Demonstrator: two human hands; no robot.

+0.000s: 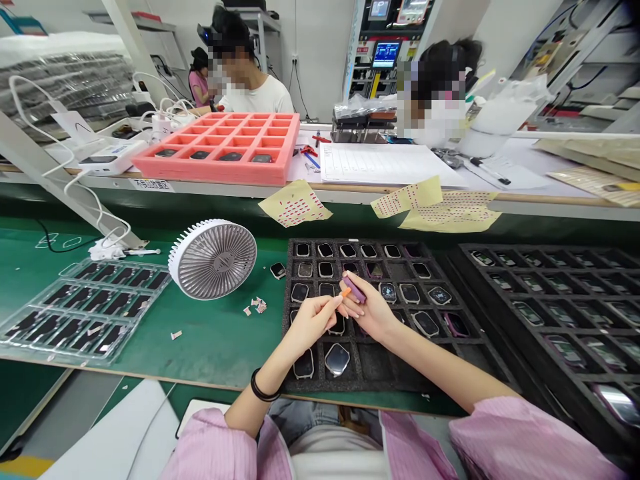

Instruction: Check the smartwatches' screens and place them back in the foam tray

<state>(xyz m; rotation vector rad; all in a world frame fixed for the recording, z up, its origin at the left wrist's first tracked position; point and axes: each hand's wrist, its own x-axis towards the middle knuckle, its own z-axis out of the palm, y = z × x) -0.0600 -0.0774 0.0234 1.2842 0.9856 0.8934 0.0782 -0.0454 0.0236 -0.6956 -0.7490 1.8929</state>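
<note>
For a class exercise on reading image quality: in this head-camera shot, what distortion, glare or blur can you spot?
In the head view, wide-angle distortion bows the far bench edge; glare whitens the glossy device in the black foam tray; the left hand and right hand look sharp, with no clear motion blur.

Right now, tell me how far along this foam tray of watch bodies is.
Done-looking: paper scraps lie on the green mat. In hand: the right hand holds a purple watch body; the left hand pinches an orange tab. Left: other bodies sit in the black foam tray.
</note>
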